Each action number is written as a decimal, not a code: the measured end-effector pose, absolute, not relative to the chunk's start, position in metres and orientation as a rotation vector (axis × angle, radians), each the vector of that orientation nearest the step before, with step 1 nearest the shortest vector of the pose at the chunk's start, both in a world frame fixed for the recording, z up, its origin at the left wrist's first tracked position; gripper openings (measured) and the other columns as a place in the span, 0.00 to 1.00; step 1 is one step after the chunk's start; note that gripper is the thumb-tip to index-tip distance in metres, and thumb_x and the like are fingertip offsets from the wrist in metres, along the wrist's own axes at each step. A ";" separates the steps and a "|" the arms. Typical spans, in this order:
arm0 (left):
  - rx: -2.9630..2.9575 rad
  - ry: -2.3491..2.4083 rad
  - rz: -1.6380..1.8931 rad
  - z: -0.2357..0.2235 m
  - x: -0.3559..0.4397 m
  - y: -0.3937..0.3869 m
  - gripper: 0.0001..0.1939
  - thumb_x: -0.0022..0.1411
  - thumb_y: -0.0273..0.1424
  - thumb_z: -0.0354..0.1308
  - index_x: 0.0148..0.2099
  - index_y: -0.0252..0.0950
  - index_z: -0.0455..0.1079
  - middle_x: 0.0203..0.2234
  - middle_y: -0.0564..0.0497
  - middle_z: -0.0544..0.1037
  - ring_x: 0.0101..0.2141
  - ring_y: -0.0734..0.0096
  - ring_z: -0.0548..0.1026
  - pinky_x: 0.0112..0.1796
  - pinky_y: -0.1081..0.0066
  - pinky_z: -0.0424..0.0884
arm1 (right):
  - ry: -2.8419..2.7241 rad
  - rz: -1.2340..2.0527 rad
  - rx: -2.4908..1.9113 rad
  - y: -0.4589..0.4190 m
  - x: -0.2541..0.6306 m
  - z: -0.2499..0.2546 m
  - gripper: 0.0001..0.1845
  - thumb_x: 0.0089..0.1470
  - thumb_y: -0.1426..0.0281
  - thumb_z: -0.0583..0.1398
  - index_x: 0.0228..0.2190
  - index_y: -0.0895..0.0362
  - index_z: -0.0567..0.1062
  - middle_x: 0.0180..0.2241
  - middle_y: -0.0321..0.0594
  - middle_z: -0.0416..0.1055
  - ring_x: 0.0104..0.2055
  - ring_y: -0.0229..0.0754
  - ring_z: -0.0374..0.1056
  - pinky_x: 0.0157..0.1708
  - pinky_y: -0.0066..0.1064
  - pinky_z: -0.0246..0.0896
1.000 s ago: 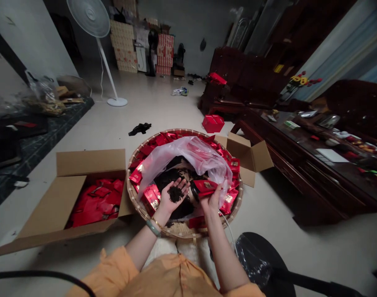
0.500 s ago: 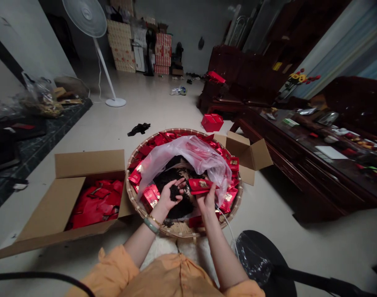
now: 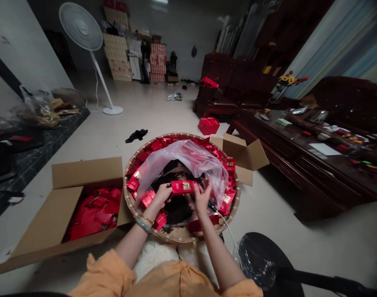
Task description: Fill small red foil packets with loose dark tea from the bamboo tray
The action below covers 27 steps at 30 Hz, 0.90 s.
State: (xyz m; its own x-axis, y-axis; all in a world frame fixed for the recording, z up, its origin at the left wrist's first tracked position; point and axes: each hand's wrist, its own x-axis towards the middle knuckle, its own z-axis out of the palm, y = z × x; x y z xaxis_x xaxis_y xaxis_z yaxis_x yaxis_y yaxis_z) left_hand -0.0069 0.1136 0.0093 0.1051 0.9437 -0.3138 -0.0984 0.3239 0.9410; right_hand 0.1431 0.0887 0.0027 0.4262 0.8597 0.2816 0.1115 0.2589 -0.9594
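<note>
A wide woven basket (image 3: pixel 135 222) rests before me, ringed inside with red foil packets. Within it an open clear plastic bag (image 3: pixel 188 152) holds a heap of dark loose leaves (image 3: pixel 179 210), like dry tea. Above the heap, one red packet (image 3: pixel 183 187) with gold print lies level between my hands. My right hand (image 3: pixel 202 200) grips its right end, some fingers spread. At the packet's left end is my left hand (image 3: pixel 162 195), its fingers curled inward around dark leaves, which are mostly hidden. A dark-handled tool (image 3: pixel 212 206) with a white cord lies by my right wrist.
On the left an open carton (image 3: pixel 48 222) contains many red packets. Another open carton (image 3: pixel 245 154) stands behind the basket at right, near a red box (image 3: pixel 208 125). A low dark wooden table (image 3: pixel 287 152) runs along the right. A black round base (image 3: pixel 265 264) sits at lower right.
My left hand has turned over from palm-up with leaves showing, and closed beside the packet. The packet has moved left and level in my right hand. The view has shifted slightly.
</note>
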 end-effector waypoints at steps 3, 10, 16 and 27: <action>1.129 1.242 0.952 0.015 -0.018 0.123 0.08 0.42 0.32 0.59 0.26 0.32 0.72 0.19 0.53 0.73 0.22 0.75 0.67 0.23 0.76 0.62 | -1.859 0.237 -1.159 0.086 0.153 0.031 0.27 0.51 0.64 0.58 0.53 0.53 0.63 0.55 0.46 0.61 0.63 0.52 0.44 0.59 0.52 0.39; 1.540 1.344 0.767 0.035 -0.032 0.131 0.13 0.42 0.27 0.55 0.31 0.34 0.78 0.25 0.50 0.80 0.32 0.62 0.74 0.36 0.69 0.67 | -2.729 0.135 -0.889 0.108 0.148 0.065 0.24 0.52 0.65 0.59 0.50 0.58 0.65 0.42 0.47 0.70 0.48 0.47 0.58 0.46 0.38 0.55; 1.540 1.432 0.825 0.037 -0.033 0.132 0.12 0.37 0.22 0.57 0.26 0.38 0.78 0.17 0.52 0.76 0.23 0.64 0.72 0.27 0.72 0.66 | -2.864 0.055 -0.861 0.114 0.149 0.054 0.10 0.56 0.64 0.57 0.37 0.56 0.72 0.37 0.42 0.69 0.38 0.41 0.62 0.35 0.30 0.56; 0.640 1.078 1.451 0.063 -0.010 0.132 0.15 0.49 0.41 0.56 0.30 0.33 0.72 0.15 0.57 0.64 0.15 0.81 0.61 0.14 0.80 0.53 | -2.780 0.204 -1.038 0.118 0.137 0.045 0.08 0.57 0.66 0.57 0.35 0.56 0.73 0.32 0.37 0.64 0.28 0.33 0.62 0.26 0.24 0.51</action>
